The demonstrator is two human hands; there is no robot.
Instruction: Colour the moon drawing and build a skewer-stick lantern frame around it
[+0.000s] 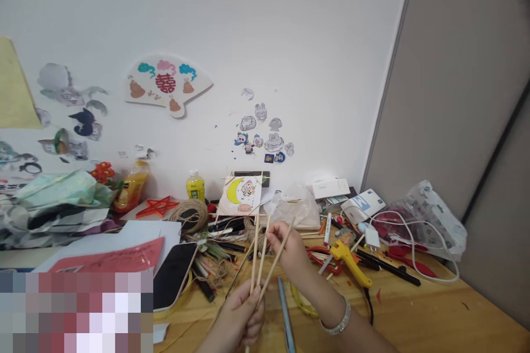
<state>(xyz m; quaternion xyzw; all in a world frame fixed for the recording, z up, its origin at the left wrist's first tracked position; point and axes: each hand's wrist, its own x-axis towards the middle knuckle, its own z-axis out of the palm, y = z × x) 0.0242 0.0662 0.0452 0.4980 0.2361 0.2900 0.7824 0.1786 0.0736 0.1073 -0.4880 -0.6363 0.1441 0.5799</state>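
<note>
My left hand (242, 314) is closed around the lower ends of three thin wooden sticks (260, 256) that fan upward above the wooden desk (434, 320). My right hand (290, 248), with a beaded bracelet (339, 320) on its wrist, pinches the upper part of the sticks near their tips. Just beyond the sticks lie dark pens, twine and a small paper picture with a yellow moon (242, 194).
A black phone (176, 276) lies left of my hands beside red paper (111, 259). A yellow glue gun (351, 262), red scissors (325, 259), a white charger with cable (372, 237) and a plastic bag (426, 215) lie to the right. Bottles (195, 185) and a twine roll (188, 215) stand by the wall.
</note>
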